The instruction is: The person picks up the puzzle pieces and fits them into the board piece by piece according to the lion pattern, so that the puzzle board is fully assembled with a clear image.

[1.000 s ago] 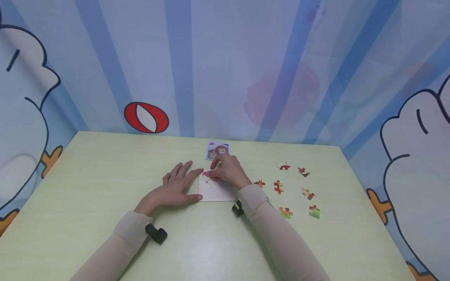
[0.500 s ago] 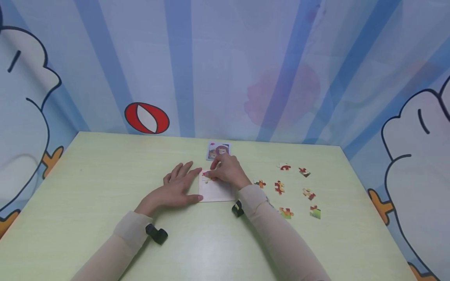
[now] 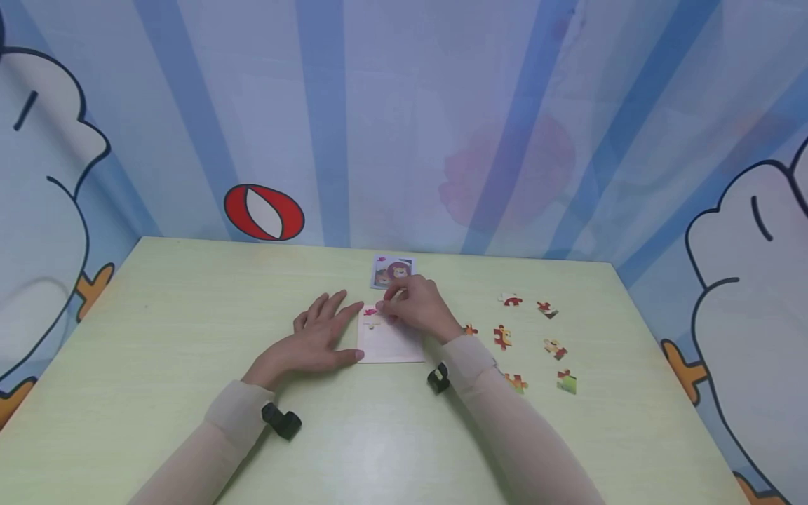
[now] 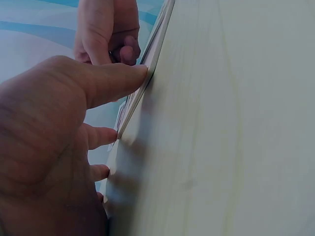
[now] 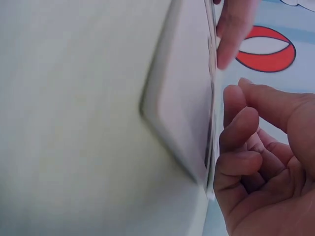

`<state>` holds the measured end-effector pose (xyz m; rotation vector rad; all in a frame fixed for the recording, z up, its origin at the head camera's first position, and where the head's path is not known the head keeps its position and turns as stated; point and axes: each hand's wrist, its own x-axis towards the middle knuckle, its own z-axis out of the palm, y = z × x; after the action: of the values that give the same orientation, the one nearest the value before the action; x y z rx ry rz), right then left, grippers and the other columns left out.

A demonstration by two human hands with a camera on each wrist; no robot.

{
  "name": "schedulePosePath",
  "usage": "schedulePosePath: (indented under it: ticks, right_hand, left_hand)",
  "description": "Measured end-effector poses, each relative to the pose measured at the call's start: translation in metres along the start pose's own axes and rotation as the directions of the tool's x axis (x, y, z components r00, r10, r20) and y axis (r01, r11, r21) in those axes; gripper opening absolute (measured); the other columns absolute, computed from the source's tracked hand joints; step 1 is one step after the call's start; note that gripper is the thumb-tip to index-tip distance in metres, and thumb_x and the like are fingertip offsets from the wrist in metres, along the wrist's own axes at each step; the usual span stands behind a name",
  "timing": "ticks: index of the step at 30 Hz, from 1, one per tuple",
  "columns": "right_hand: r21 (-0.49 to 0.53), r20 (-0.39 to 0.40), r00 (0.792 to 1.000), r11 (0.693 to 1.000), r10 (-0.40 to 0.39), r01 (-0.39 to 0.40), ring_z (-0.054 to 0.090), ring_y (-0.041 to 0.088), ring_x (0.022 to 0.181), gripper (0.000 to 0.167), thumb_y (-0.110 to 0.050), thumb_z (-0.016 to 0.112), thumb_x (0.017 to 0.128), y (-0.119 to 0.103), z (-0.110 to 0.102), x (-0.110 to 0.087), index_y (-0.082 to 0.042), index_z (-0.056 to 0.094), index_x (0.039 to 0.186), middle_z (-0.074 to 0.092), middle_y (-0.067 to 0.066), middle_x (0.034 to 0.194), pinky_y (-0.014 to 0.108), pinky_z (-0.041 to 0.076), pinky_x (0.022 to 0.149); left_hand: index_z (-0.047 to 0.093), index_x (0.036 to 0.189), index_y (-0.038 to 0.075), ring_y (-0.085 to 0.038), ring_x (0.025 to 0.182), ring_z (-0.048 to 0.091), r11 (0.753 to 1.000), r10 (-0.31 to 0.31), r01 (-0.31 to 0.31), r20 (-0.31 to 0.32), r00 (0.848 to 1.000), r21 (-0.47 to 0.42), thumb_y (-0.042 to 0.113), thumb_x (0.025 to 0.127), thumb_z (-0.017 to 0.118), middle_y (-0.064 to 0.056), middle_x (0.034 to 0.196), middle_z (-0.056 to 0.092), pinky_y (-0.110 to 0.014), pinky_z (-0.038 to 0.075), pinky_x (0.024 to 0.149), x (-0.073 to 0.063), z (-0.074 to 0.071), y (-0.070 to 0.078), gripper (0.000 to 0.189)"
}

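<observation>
A white square puzzle board (image 3: 390, 348) lies flat in the middle of the table. At its upper left corner sits a jigsaw piece (image 3: 370, 313) with a pink mark. My left hand (image 3: 315, 344) rests on the table with spread fingers, thumb and index finger touching the board's left edge; the left wrist view shows the thumb (image 4: 120, 78) against that edge. Over the board's upper part hovers my right hand (image 3: 416, 306), partly covering it. In the right wrist view its fingers (image 5: 241, 164) are curled, thumb close to the index fingertip, and no piece shows between them.
Behind the board lies a small picture card (image 3: 381, 275) with a lion on it, partly hidden by the right hand. Several loose jigsaw pieces (image 3: 502, 337) are spread on the table to the right. A printed cloth (image 3: 404, 126) hangs along the table's back edge.
My right hand has shifted slightly right, off the corner jigsaw piece, which now shows more fully on the board. The left hand has stayed in place.
</observation>
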<state>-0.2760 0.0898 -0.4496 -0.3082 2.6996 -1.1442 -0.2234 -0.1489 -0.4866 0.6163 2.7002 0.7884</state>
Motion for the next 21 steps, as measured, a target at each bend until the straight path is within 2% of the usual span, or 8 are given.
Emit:
schedulePosePath:
  ticks: [6,11,16,21]
  right_hand:
    - [0.049,-0.040,0.999,0.999,0.010,-0.009,0.069,0.017,0.071,0.018,-0.029,0.080,0.097,0.018,-0.022,-0.006,-0.012,0.081,0.103,0.079,0.006,0.081,0.026,0.050,0.064]
    - [0.092,-0.048,0.999,0.996,0.021,-0.017,0.070,0.025,0.071,0.020,-0.029,0.078,0.098,0.034,-0.044,-0.015,-0.012,0.081,0.109,0.081,0.012,0.088,0.030,0.053,0.062]
    - [0.085,-0.068,0.997,0.996,0.046,-0.041,0.071,0.028,0.072,0.022,-0.030,0.078,0.098,0.050,-0.065,-0.021,-0.014,0.082,0.112,0.081,0.013,0.093,0.032,0.054,0.063]
    - [0.075,-0.076,0.994,0.994,0.080,-0.074,0.073,0.028,0.075,0.025,-0.030,0.077,0.099,0.063,-0.083,-0.027,-0.013,0.081,0.117,0.083,0.014,0.104,0.033,0.055,0.067]
  left_hand:
    - [0.027,0.172,0.021,-0.046,0.168,-0.005,1.000,-0.006,0.006,0.002,1.000,0.000,0.048,0.097,0.071,-0.013,0.183,0.003,-0.080,0.006,0.126,0.001,0.000,0.001,0.091]
    - [0.027,0.172,0.019,-0.047,0.168,-0.004,1.000,-0.013,0.013,-0.002,1.000,-0.006,0.044,0.096,0.072,-0.014,0.183,0.004,-0.079,0.005,0.126,0.002,0.001,0.001,0.092]
    - [0.027,0.171,0.017,-0.048,0.167,-0.004,1.000,-0.012,0.012,0.002,1.000,-0.018,0.042,0.096,0.072,-0.016,0.183,0.004,-0.079,0.005,0.127,-0.001,-0.001,0.006,0.091]
    - [0.028,0.171,0.016,-0.052,0.166,-0.002,1.000,-0.003,0.003,0.018,1.000,-0.007,0.044,0.097,0.070,-0.020,0.182,0.006,-0.081,0.006,0.125,-0.005,-0.008,0.014,0.090]
